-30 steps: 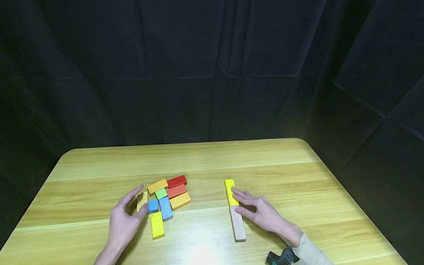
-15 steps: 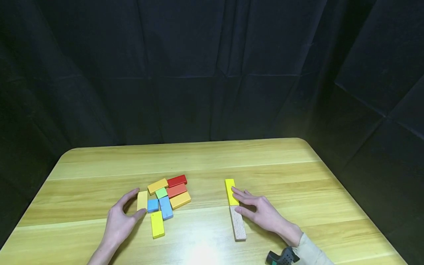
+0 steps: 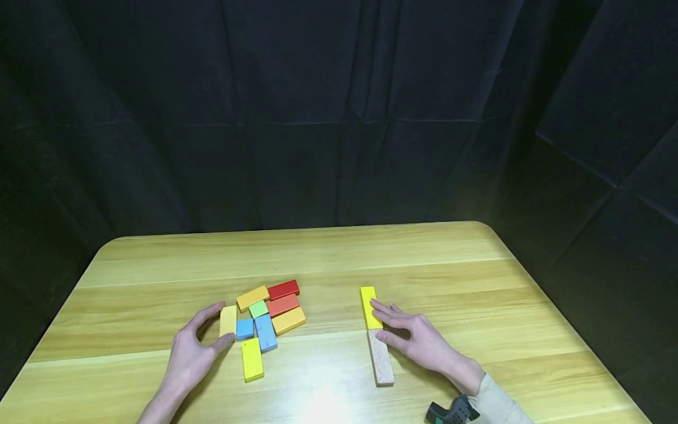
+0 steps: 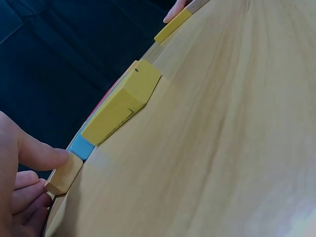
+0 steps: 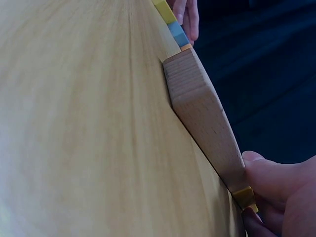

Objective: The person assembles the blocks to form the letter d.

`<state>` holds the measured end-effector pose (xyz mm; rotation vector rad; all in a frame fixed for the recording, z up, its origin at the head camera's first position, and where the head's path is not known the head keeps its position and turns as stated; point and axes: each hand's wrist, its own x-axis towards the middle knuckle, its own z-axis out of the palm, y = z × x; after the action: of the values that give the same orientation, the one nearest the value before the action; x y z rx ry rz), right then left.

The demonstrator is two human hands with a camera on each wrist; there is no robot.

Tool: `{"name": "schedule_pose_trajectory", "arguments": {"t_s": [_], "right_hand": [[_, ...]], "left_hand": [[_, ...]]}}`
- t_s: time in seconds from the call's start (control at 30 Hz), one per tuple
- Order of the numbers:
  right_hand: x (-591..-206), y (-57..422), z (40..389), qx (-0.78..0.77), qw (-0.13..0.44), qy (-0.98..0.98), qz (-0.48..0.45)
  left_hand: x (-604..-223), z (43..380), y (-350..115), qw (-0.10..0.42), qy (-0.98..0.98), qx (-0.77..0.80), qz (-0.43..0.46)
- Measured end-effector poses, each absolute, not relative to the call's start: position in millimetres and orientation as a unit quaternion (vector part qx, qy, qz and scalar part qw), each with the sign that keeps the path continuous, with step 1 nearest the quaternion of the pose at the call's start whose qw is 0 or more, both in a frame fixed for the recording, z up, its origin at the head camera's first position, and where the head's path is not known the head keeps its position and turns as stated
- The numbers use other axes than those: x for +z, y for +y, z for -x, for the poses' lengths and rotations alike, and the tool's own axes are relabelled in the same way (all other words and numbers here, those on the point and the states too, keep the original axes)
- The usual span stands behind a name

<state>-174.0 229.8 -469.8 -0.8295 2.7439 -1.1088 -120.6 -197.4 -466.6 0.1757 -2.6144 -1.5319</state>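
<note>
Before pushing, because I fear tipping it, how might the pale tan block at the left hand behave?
The pale tan block looks solid and straight-edged, so probably won't flex. Lying flat on the table, it would likely slide rather than roll or tip.

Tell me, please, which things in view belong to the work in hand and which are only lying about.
Likely in the work:
pale yellow block, pinched by the left hand
yellow block and pale wooden block, end to end at the right hand

Lying untouched, though perhaps wanted later:
two orange blocks
two red blocks
green block
two blue blocks
second yellow block
</note>
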Motion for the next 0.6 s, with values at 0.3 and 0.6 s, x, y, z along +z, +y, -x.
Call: {"name": "schedule_pose_trajectory", "arguments": {"t_s": [0.3, 0.6], "right_hand": [[-470.7, 229.9, 174.0, -0.362, 0.034, 0.890, 0.274], [-470.2, 230.0, 174.9, -0.358, 0.029, 0.891, 0.277]], "left_hand": [[-466.6, 119.6, -201.1, 0.042, -0.872, -0.487, -0.033], [-469.1, 122.0, -203.7, 0.053, -0.873, -0.484, -0.020]]}}
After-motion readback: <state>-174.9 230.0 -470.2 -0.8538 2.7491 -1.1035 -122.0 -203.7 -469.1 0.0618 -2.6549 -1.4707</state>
